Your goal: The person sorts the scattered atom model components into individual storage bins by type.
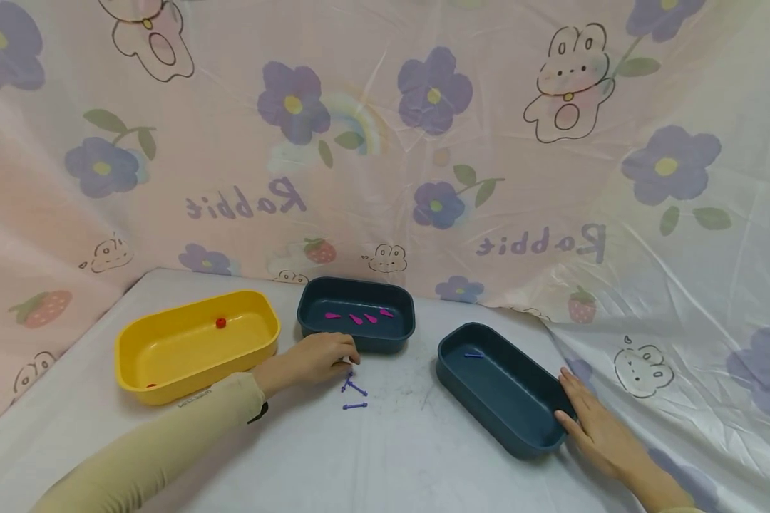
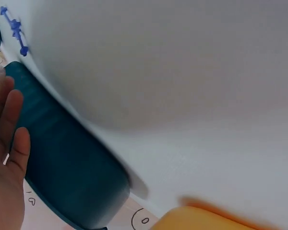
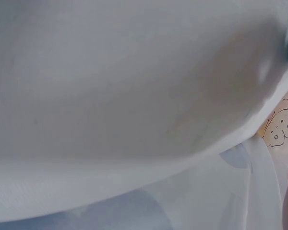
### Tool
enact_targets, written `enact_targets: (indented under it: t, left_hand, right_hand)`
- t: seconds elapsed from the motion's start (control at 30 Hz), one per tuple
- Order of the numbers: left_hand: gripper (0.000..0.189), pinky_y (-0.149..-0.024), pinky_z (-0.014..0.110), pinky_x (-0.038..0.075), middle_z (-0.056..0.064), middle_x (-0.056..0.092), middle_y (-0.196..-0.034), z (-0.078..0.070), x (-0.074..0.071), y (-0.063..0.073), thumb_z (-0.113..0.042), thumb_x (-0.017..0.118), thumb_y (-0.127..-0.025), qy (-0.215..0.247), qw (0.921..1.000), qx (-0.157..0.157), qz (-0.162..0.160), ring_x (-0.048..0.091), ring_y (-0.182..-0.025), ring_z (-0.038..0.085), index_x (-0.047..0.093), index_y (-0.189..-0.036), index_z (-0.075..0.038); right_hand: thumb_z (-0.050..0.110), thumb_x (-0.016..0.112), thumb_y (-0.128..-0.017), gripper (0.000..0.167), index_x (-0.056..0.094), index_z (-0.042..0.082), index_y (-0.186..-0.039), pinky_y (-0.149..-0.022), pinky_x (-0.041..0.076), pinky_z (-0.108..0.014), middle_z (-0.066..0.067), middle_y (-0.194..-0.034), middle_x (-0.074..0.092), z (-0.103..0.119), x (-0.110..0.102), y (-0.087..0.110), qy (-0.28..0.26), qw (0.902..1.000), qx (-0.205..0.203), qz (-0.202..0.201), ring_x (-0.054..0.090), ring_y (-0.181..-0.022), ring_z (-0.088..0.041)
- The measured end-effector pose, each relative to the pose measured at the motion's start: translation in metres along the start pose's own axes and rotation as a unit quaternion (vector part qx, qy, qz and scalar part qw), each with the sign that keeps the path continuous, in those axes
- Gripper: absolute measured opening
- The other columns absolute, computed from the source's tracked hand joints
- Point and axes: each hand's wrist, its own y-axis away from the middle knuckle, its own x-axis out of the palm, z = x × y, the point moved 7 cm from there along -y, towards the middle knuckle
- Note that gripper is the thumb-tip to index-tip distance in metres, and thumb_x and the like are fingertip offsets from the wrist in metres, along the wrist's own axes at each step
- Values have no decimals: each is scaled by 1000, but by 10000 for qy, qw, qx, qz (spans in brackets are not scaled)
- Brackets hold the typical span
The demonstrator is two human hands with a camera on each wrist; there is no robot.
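Note:
My left hand [image 1: 317,358] reaches over the white cloth in front of the middle dark blue bin [image 1: 359,345]. Its fingertips are right by several small purple dumbbell-shaped bars [image 1: 355,406] on the cloth. In the left wrist view the fingers [image 2: 12,112] are fairly straight, and purple bars [image 2: 15,31] lie apart beyond them. At the right, my right hand [image 1: 593,427] rests with extended fingers along the near right end of another dark blue bin [image 1: 488,406], thumb at its rim. One purple bar [image 1: 473,355] lies inside that bin.
A yellow bin [image 1: 192,377] stands at the left with red pieces [image 1: 221,323] in it. Several pink teardrop pieces [image 1: 356,319] lie in the middle bin. A printed cloth backdrop [image 1: 372,178] hangs behind the bins and falls in folds at the right.

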Motion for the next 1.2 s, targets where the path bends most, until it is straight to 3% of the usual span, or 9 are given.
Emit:
enact_targets:
  t: [0.27,0.47,0.8,1.2]
  left_hand:
    - [16,-95,35,57,-5,69,-107,1,9,2,-17,76,-97,-190,9990,89,390,66,-100,14,78,-112,-18]
    - [12,-90,32,57,-7,68,-103,2,15,1,-18,76,-97,-382,9981,250,403,63,-96,14,81,-107,-21]
    - [7,-89,31,57,-9,66,-99,4,18,1,-19,76,-97,-480,9979,234,375,62,-93,12,80,-102,-21]
    - [7,-90,30,57,-9,66,-99,7,16,4,-18,77,-96,-224,9994,133,241,63,-93,11,79,-102,-20]
  right_hand:
    - [20,60,-105,70,26,-2,-163,-119,-2,-7,-22,-168,28,-1,2,1,17,10000,52,63,-3,-153,8]
    - [19,60,-105,68,30,-7,-160,-119,-1,-7,-25,-165,32,2,1,0,-63,10000,51,31,-2,-152,8]
    - [18,61,-104,68,30,-8,-159,-119,0,-7,-29,-163,34,2,0,-1,-70,10000,22,20,-1,-152,8]
    - [18,60,-104,68,30,-7,-160,-119,-1,-7,-27,-164,34,4,-1,0,-36,10000,13,-12,-3,-151,10]
